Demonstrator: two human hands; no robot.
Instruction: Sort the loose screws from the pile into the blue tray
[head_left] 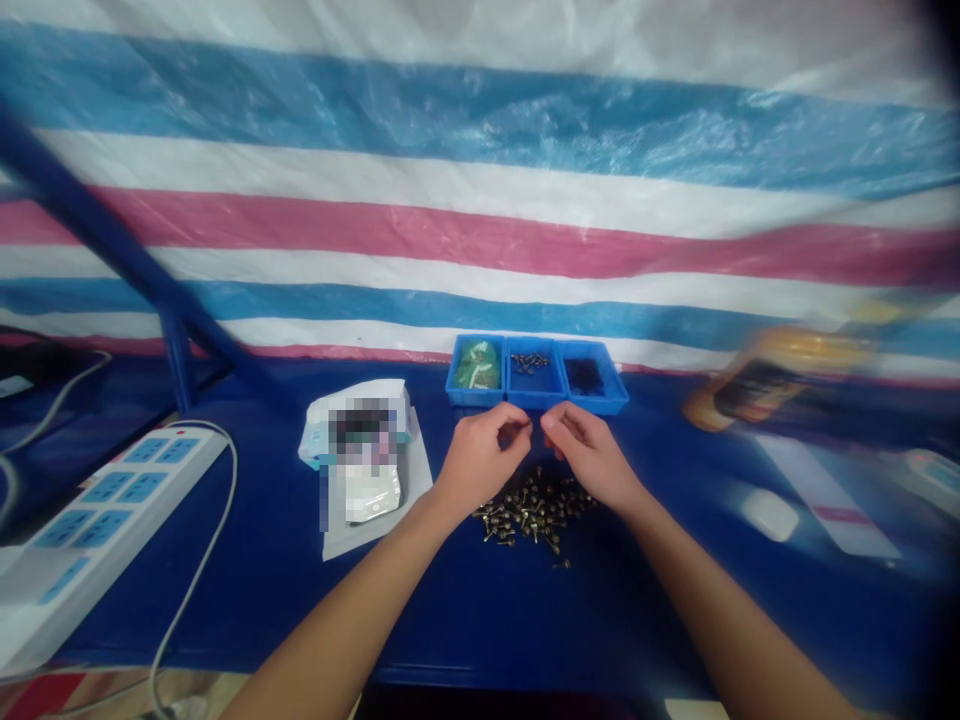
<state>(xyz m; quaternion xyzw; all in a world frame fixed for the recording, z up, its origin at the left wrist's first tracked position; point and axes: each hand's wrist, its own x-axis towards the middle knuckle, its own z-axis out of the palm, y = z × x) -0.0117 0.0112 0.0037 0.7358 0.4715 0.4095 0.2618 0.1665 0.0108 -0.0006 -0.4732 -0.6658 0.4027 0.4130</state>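
Tarp striped in blue, white and pink (480, 200) fills the back of your view behind a dark blue workbench (480, 620). A blue steel brace (142, 260) slants down at the left, and a white power strip (105, 540) lies angled across the bench's left end, with a white cable (217, 530) curving beside it. To the right, a blurred orange-and-black bottle (780, 375) lies tilted. Left of your hands, a paper sheet (379, 510) carries a white object (364, 455), pixelated too heavily to name. Three blue bins stand edge to edge in a left-to-right row at the bench's far side: the left bin (474, 370) holds a green packet (476, 365), the middle bin (534, 372) small screws (529, 362), and the right bin (592, 385) a dark mass too small to make out. Nearer you, a loose pile of small screws (534, 510) spreads wider than it is deep, each screw pointing its own way with no shared long axis. Your left hand (480, 460) and right hand (589, 450) sit between pile and bins, just above the pile. Their fingertips (551, 420) curl inward, nearly meeting; you cannot tell whether either pinches a screw.
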